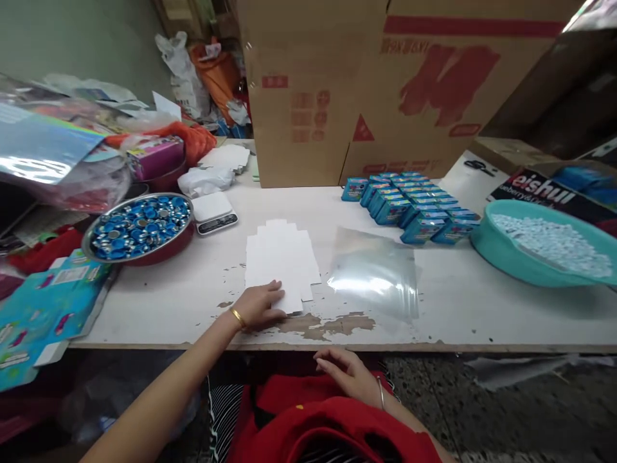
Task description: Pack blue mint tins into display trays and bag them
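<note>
My left hand (260, 305) rests on the near end of a flat white unfolded box blank (282, 251), its fingers spread over the card's lower left edge. The blank lies plain side up on the white table and shows stepped tabs along its edges; a second layer shows at its right edge. My right hand (349, 376) hovers in front of the table edge above my lap, fingers loosely bent and apart, holding nothing. A clear plastic sheet (373, 273) lies just right of the blank.
Left stand a bowl of blue and silver round pieces (139, 228), a small digital scale (216, 222) and a printed turquoise carton (53, 305). Rows of small blue boxes (409, 202) stand right, beside a teal basin (525, 257) of pale pieces. A large cardboard box (308, 96) blocks the back.
</note>
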Demonstrator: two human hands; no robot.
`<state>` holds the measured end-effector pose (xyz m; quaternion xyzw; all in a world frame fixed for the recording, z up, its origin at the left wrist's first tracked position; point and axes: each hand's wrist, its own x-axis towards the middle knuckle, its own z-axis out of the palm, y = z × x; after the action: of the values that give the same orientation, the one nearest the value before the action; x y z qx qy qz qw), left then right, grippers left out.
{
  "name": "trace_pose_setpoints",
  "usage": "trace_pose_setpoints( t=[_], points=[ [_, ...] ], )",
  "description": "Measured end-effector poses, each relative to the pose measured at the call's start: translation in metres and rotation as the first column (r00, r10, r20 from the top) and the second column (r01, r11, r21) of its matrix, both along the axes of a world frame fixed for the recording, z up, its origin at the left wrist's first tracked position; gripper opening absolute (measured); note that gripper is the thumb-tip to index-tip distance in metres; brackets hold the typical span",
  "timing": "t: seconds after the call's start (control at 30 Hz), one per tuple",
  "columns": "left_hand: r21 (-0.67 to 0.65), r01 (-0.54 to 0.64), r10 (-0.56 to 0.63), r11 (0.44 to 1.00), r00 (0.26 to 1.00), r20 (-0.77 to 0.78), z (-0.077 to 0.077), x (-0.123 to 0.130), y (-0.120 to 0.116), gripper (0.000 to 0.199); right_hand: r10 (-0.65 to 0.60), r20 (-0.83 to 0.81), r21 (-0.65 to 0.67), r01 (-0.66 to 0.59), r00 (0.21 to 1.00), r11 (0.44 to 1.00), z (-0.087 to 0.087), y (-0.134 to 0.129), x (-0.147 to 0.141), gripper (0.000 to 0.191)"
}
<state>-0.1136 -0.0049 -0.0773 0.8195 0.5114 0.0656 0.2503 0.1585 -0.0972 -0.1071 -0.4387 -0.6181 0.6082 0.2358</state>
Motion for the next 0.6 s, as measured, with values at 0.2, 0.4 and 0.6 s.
trace_pose_setpoints(
  t=[0.2, 0.4, 0.6],
  points=[
    [-0.223, -0.109, 0.147, 0.969, 0.975, 0.164, 0.013, 0.0, 0.021, 0.035, 0.02, -0.121, -0.095, -0.031, 0.992, 0.995, -0.001, 0.023, 0.011, 0.038],
    [0.056, -0.245, 0.227, 0.968, 0.946, 0.23, 0.039, 0.019, -0.007, 0.035, -0.154, 0.112, 0.479, 0.082, 0.982, 0.874, 0.014, 0.053, 0.012, 0.045],
    [-0.303, -0.3, 0.401, 0.904, 0.84, 0.365, 0.034, 0.039, -0.066, 0.041, -0.065, 0.225, 0.725, -0.122, 0.972, 0.678, -0.011, 0.039, 0.026, 0.043]
  ],
)
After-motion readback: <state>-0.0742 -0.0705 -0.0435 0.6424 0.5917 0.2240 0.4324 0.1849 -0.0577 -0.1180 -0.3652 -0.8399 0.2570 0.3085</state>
